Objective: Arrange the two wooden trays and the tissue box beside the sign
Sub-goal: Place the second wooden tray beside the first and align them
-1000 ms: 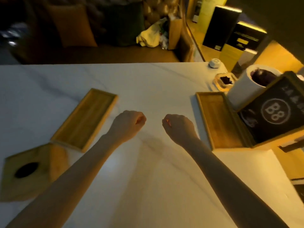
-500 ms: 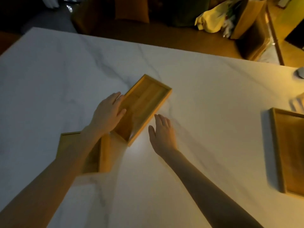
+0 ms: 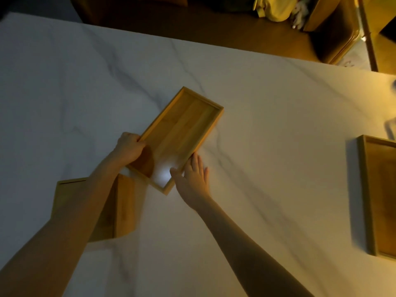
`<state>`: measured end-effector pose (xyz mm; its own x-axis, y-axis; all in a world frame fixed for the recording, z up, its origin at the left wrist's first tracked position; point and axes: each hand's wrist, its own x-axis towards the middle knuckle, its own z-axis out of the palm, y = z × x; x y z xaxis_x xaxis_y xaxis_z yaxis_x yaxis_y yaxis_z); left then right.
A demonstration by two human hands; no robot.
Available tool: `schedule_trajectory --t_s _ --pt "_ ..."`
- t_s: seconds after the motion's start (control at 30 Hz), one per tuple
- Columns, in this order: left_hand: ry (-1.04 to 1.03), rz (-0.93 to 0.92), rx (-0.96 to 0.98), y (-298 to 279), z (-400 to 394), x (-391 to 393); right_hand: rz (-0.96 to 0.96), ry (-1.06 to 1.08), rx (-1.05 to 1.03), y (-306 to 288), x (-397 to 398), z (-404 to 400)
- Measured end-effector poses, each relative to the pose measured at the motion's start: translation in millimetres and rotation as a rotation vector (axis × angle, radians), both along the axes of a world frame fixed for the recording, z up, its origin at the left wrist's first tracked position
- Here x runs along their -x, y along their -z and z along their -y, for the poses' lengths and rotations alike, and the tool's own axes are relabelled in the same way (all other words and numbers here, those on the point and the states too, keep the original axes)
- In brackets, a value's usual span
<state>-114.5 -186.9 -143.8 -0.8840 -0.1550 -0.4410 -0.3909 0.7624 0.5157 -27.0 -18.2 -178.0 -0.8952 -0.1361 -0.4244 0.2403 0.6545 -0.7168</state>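
Since half a second ago, the left hand has closed its fingers over the left rim of the wooden tray, while the right hand lies flat, fingers spread, against its near right edge. The tray rests askew mid-surface, just beyond the tissue box; the second tray waits far right, so the carry toward it probably begins now.

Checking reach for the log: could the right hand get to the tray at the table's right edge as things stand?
Probably yes: bare tabletop lies between the right hand and that tray, nothing in between, though it now rests against the nearer tray.
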Motion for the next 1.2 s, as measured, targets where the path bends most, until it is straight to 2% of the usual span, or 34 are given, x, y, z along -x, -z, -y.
schedule_trajectory --t_s 0.23,0.3,0.37,0.47,0.67,0.9,1.2 --pt "0.046 0.031 -0.103 -18.6 -17.9 -8.2 -0.023 0.191 0.408 -29.1 9.5 -33.6" --pt "0.026 0.015 -0.168 -27.6 -24.8 -12.5 0.031 0.263 0.457 -38.1 6.5 -45.6" --pt "-0.021 0.004 -0.250 -37.4 -31.4 -18.1 0.099 0.337 0.590 -50.1 0.7 -57.6" --pt "-0.045 -0.007 -0.334 -49.7 -40.7 -29.4 0.094 0.395 0.709 -68.9 -8.4 -77.7" --pt "-0.035 0.018 -0.595 -71.1 -61.0 -56.4 0.129 0.363 0.704 -103.9 -23.9 -125.3" --pt "0.067 -0.037 -0.747 -80.1 -111.7 -90.6 0.072 0.373 0.656 -119.8 -58.7 -187.6" --pt "0.161 -0.109 -0.769 -69.3 -210.2 -127.7 -0.073 0.508 0.496 -110.3 -106.3 -268.2"
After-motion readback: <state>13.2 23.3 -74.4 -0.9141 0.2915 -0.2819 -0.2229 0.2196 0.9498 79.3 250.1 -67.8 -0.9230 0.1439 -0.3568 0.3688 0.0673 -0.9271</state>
